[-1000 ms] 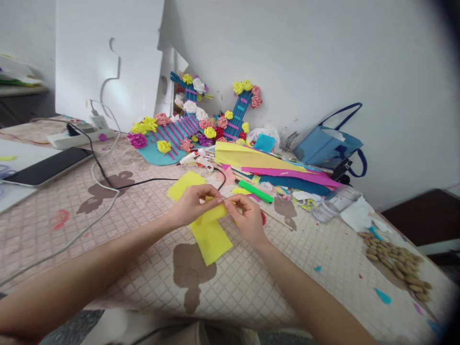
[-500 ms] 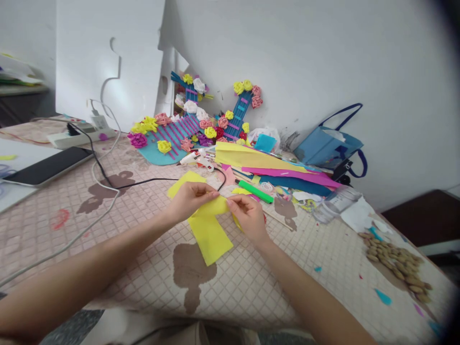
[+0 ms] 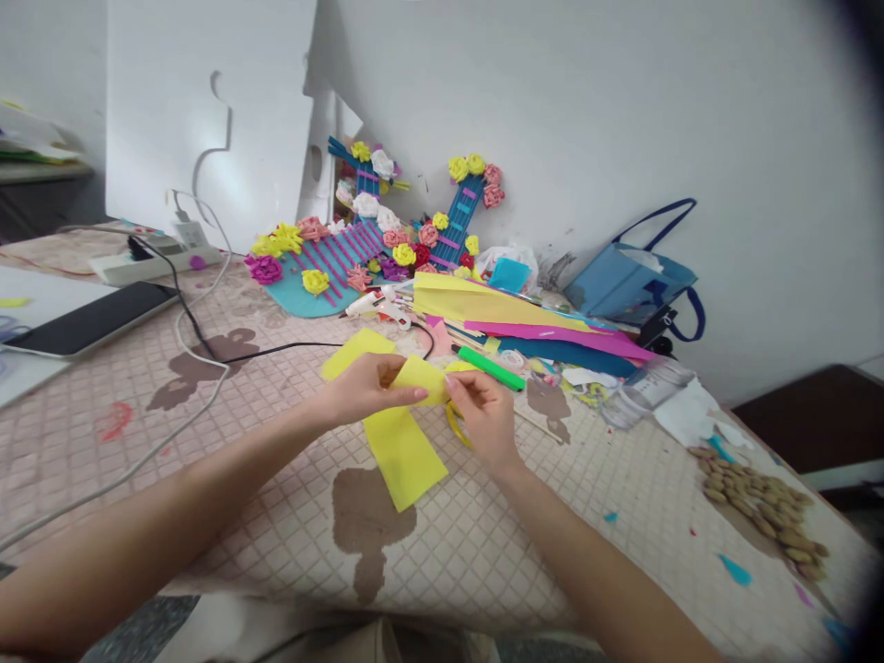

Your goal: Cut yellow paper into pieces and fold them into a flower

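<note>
A small yellow foam piece (image 3: 423, 378) is pinched between my left hand (image 3: 366, 387) and my right hand (image 3: 483, 414), just above the table. Directly under it lies a longer yellow foam strip (image 3: 404, 453) flat on the patterned tablecloth (image 3: 290, 516). Another yellow sheet (image 3: 352, 352) lies behind my left hand. A yellow curved scrap shows under my right hand.
Behind my hands are a green marker (image 3: 492, 368), a glue gun (image 3: 373, 304), stacked coloured foam sheets (image 3: 525, 318) and a blue craft with foam flowers (image 3: 331, 258). A phone (image 3: 89, 318), power strip (image 3: 148, 262) and cables lie left. A blue bag (image 3: 632, 276) and nuts (image 3: 760, 502) are right.
The yellow piece has been raised and turned up between my fingers; it hung lower and flatter over the strip before. My right hand shifted slightly up.
</note>
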A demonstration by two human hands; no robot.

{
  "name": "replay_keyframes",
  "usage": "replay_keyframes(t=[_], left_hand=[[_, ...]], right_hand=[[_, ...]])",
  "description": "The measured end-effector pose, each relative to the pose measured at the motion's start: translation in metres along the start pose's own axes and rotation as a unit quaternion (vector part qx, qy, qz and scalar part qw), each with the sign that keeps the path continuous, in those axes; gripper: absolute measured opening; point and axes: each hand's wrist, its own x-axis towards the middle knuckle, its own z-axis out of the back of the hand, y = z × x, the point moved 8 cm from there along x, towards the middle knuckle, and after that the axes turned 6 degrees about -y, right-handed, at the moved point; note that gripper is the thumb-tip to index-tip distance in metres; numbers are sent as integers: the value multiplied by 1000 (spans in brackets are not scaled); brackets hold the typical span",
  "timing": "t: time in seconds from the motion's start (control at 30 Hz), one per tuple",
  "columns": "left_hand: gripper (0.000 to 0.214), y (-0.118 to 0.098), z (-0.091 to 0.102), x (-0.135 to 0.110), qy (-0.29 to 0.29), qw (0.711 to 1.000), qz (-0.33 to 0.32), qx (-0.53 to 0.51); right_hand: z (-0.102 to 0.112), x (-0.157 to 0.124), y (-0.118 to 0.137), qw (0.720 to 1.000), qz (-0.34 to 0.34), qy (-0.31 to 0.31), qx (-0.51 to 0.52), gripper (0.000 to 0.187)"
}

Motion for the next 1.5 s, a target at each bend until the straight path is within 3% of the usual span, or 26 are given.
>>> replay_keyframes(t=[0.1, 0.2, 0.33, 0.43, 0.53, 0.57, 0.6, 0.63, 0.67, 0.73, 0.77, 0.83, 0.9, 1.0, 1.17, 1.27, 1.4, 1.5], left_hand=[[29, 14, -4, 1, 32, 995, 64, -73], [29, 21, -2, 2, 38, 969, 114, -214], [20, 26, 12, 7, -13, 931, 169, -322], [13, 32, 24, 9, -68, 917, 207, -334], [12, 40, 27, 11, -75, 908, 244, -332], [11, 43, 26, 11, -69, 906, 256, -329], [10, 46, 26, 11, -63, 907, 265, -322], [11, 49, 25, 10, -53, 908, 272, -313], [12, 51, 24, 10, -38, 912, 277, -301], [16, 51, 18, 8, 12, 923, 272, -272], [18, 50, 13, 7, 45, 930, 264, -253], [23, 48, 4, 4, 104, 943, 238, -210], [26, 45, -3, 1, 137, 953, 207, -173], [29, 42, -10, 1, 142, 962, 172, -155], [31, 43, -12, 2, 130, 969, 157, -139], [33, 47, -12, 2, 134, 971, 157, -123], [33, 50, -14, 1, 155, 971, 151, -102], [31, 47, -18, -2, 172, 967, 151, -108]], right_hand=[[-7, 1, -3, 995, -26, 37, 93, 21], [-27, -5, -6, 974, -46, 137, 176, 43], [-53, -28, -16, 940, -127, 272, 161, 56], [-69, -55, -8, 875, -177, 421, 158, 55], [-74, -83, 15, 770, -166, 593, 167, 55], [-71, -85, 19, 752, -153, 622, 160, 55], [-66, -81, 19, 752, -143, 628, 140, 54], [-60, -71, 15, 774, -133, 610, 107, 51], [-50, -52, 6, 827, -123, 545, 64, 47], [-18, -10, -11, 924, -68, 367, -83, 38], [-3, 3, -17, 933, -30, 311, -178, 31], [17, 18, -29, 908, 20, 263, -325, 26], [27, 21, -40, 883, 33, 257, -392, 32], [34, 21, -50, 873, 25, 234, -427, 39], [31, 18, -50, 873, 53, 237, -422, 29], [34, 22, -48, 894, 43, 250, -369, 25], [34, 26, -44, 954, -73, 256, -141, 33], [20, 19, -33, 961, -148, 227, 46, 41]])
